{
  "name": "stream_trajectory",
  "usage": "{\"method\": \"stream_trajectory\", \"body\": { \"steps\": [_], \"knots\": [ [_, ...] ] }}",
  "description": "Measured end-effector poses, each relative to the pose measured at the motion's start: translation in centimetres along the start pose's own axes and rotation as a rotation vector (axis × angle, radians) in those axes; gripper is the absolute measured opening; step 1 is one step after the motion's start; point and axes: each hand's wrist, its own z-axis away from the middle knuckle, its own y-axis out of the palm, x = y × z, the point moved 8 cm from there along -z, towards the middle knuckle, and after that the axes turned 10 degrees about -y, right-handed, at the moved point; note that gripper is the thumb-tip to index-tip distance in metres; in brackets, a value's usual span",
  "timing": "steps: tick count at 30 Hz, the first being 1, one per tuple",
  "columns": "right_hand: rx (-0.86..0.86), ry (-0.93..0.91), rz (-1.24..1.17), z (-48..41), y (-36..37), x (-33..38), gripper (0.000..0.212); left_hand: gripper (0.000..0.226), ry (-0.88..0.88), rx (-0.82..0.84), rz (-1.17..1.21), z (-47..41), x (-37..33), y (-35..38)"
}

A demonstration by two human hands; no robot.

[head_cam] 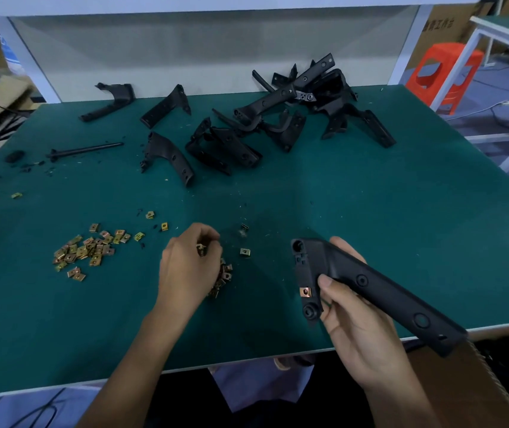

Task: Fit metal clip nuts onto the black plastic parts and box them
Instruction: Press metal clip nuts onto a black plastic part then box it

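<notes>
Right hand (pixel 358 332): our fingers are curled round a black plastic bracket (pixel 370 288). The thumb lies on its near face by the bend, and the other fingertips wrap over its far edge.
Bracket: we hold it off the green bench mat (pixel 401 211). The long arm runs out past our palm to the right, and the short leg hangs just left of the thumb tip.
Fitted clip nut (pixel 305 292): it sits on the short leg, just beside the thumb tip. A round boss below it is bare.
Left hand (pixel 185 267): our fingers are bunched narrow, pinching one loose clip nut (pixel 201 250) between thumb and fingertips.
Small heap of clip nuts (pixel 225 276): it lies on the mat, touching or directly under those fingers. A single nut (pixel 245 252) lies near, just right of them.
Handling: we judge the bracket light and stiff, with matt faces that grip well, so it is best held at the bend with the leg left free. We judge the nuts tiny, springy and sharp-edged, so we pinch them by the flat sides and keep the open mouth leading.
Larger scatter of nuts (pixel 86 251): near, left of the left fingers.
Pile of brackets (pixel 293 112): well beyond both sets of fingers, at the back of the mat.
Box: a cardboard edge (pixel 469 381) shows below the right wrist. We cannot tell what it contains.
</notes>
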Motion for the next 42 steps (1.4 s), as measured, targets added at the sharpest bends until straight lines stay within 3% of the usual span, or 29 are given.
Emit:
{"method": "stream_trajectory", "body": {
  "steps": [5, 10, 13, 16, 19, 22, 26, 30, 42],
  "knots": [
    [-0.001, 0.038, 0.008, 0.2, 0.0, -0.5, 0.05, 0.015, 0.141, -0.004, -0.172, -0.2, -0.9, 0.5],
    [-0.006, 0.014, -0.001, 0.0, 0.3, -0.1, 0.049, 0.019, 0.283, 0.167, -0.37, -0.1, -2.7, 3.5],
    [-0.002, -0.008, -0.022, -0.1, 0.3, 0.4, 0.049, 0.015, 0.306, 0.188, -0.398, 0.3, -2.9, 4.0],
    [0.003, -0.016, -0.024, -0.1, 0.1, 0.8, 0.05, 0.002, 0.183, 0.223, -0.226, 0.2, -2.4, 3.4],
    [-0.025, 0.0, -0.053, -0.1, -0.3, 0.7, 0.052, 0.011, -0.005, 0.304, 0.165, 0.9, -2.3, 2.3],
    [-0.027, 0.024, -0.085, 0.0, -0.1, 0.3, 0.054, 0.023, -0.081, 0.403, 0.5, 2.4, -3.7, 0.9],
    [-0.029, 0.041, -0.121, 0.0, 0.6, 0.1, 0.055, 0.018, -0.145, 0.505, 0.749, 4.5, -5.7, -0.6],
    [0.013, 0.04, -0.126, 0.1, 1.5, 0.4, 0.049, 0.024, -0.124, 0.581, 0.819, 6.0, -7.2, -1.5],
    [-0.003, 0.052, -0.123, 0.4, 1.3, 0.7, 0.049, 0.019, -0.003, 0.366, 0.658, 5.4, -7.2, -3.5]
  ]
}}
